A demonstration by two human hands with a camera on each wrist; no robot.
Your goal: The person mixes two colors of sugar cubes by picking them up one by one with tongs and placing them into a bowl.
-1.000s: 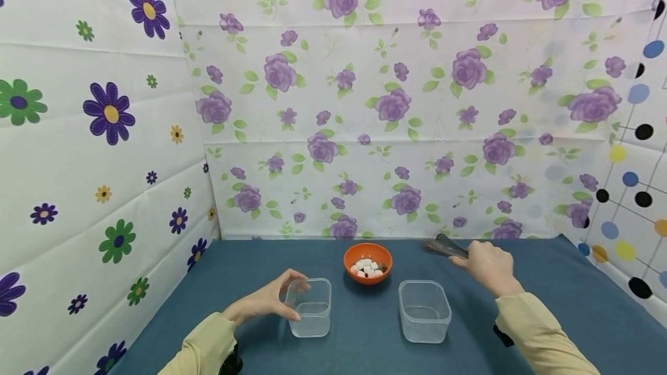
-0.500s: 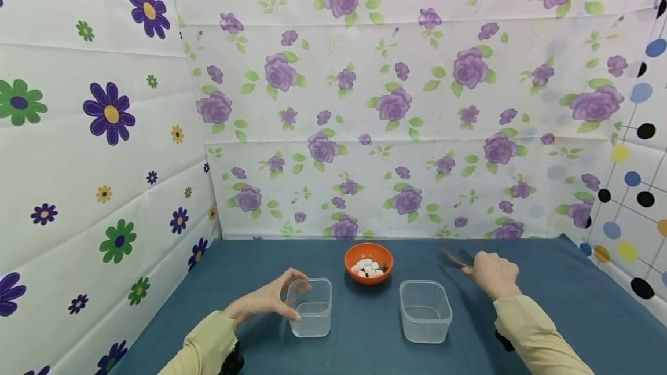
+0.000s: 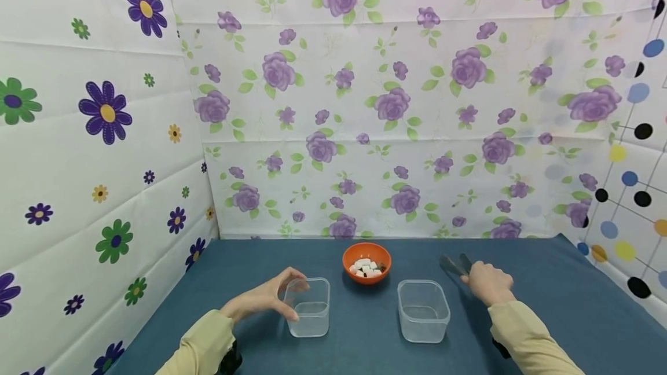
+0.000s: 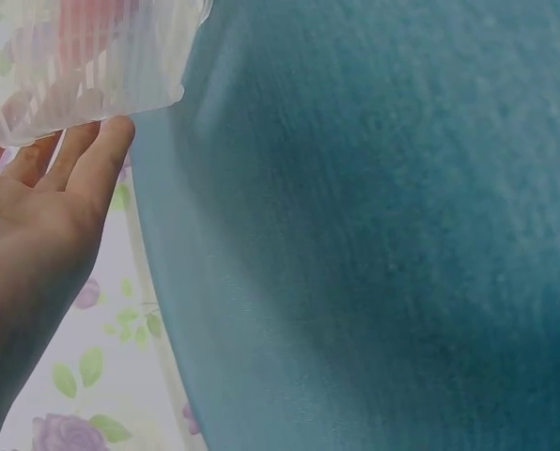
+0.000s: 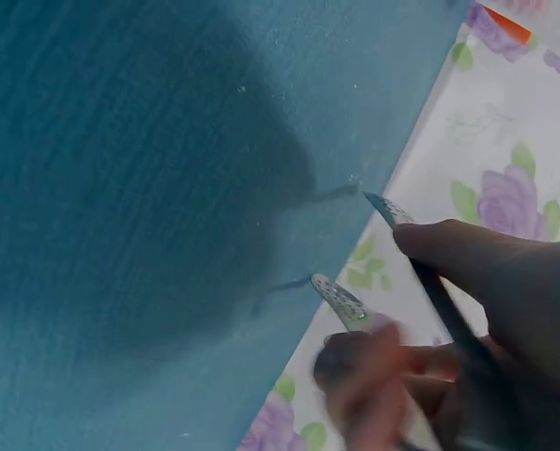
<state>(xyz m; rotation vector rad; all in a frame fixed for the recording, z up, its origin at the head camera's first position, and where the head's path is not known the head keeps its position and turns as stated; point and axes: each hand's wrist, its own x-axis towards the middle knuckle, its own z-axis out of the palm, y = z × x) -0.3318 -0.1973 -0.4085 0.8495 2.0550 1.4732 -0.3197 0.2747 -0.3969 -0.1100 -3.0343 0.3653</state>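
My left hand (image 3: 268,298) holds a clear plastic container (image 3: 308,320) at its left side, thumb at the near side and fingers at the far side. In the left wrist view, fingertips touch the wall of that container (image 4: 83,66). On the right, my right hand (image 3: 487,284) grips a pair of metal tongs (image 3: 451,265), whose two tips stand apart with nothing between them. The right wrist view shows the tongs (image 5: 341,303) low over the cloth, their tips near their shadows. An orange bowl (image 3: 367,278) of white and dark cubes stands behind the containers.
A second clear plastic container (image 3: 423,328) stands between the first one and my right hand. Blue cloth (image 3: 365,346) covers the table. A flowered sheet (image 3: 359,190) hangs along the back edge, with other patterned sheets at both sides.
My right hand has moved down toward me, and the tongs have swung from pointing left to pointing away, their tips visibly apart. The left hand and the containers stay in place.
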